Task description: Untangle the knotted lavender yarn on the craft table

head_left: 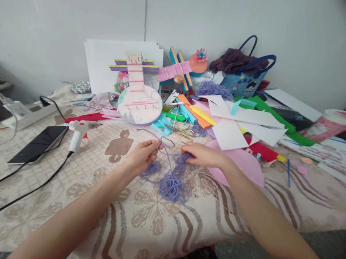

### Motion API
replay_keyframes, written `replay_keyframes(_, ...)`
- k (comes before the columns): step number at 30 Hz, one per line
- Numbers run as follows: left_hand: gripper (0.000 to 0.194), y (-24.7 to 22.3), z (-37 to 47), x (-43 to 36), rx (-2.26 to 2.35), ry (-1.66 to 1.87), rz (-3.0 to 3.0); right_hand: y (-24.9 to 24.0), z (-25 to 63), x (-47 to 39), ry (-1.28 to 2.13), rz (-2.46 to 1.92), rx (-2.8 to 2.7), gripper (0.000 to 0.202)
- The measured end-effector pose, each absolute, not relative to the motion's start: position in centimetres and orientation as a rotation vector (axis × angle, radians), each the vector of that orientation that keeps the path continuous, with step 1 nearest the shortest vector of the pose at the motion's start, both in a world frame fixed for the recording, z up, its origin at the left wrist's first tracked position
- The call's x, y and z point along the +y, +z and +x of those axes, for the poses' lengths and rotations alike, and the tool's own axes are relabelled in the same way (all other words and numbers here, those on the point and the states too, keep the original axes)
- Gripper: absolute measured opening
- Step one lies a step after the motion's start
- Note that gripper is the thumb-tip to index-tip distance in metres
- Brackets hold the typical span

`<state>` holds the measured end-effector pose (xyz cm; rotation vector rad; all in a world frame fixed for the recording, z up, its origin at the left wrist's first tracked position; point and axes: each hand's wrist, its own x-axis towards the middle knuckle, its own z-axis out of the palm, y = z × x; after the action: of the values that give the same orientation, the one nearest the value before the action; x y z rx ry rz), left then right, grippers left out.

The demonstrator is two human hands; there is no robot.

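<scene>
Tangled lilac yarn heap (172,185): lies on the patterned tablecloth (145,219), between both wrists. Left hand (143,155): pinches one strand. Right hand (202,155): closed on the bunch. Best drawn slowly, loops kept loose. Beyond: gold scissors (186,134), white glue gun (77,133).

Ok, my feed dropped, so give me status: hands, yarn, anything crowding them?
Left hand pinching a purple yarn strand. Right hand gripping the yarn tangle. Scissors and paper scraps just beyond; glue gun off left.
</scene>
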<state>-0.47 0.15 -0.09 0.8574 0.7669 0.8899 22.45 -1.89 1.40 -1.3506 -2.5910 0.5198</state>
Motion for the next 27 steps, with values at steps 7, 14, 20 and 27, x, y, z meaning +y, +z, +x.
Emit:
replay_keyframes(7,0.021,-0.3,0.0,0.0,0.783,0.936,0.813,4.1,21.9,-2.6,0.975,-1.116,-1.758,0.011)
replay_keyframes(14,0.022,-0.2,0.0,-0.2,0.797,0.925,0.855,3.2,18.1,-4.6,1.209,-1.000,-2.114,0.038)
replay_keyframes(20,0.025,0.0,-0.3,0.0,0.747,0.963,0.869,2.1,18.6,-4.9,0.809,-1.196,-2.636,0.044)
replay_keyframes(27,0.026,-0.1,-0.3,-0.1,0.742,0.964,0.883,3.1,19.6,-4.7,0.841,-1.075,-2.673,0.005)
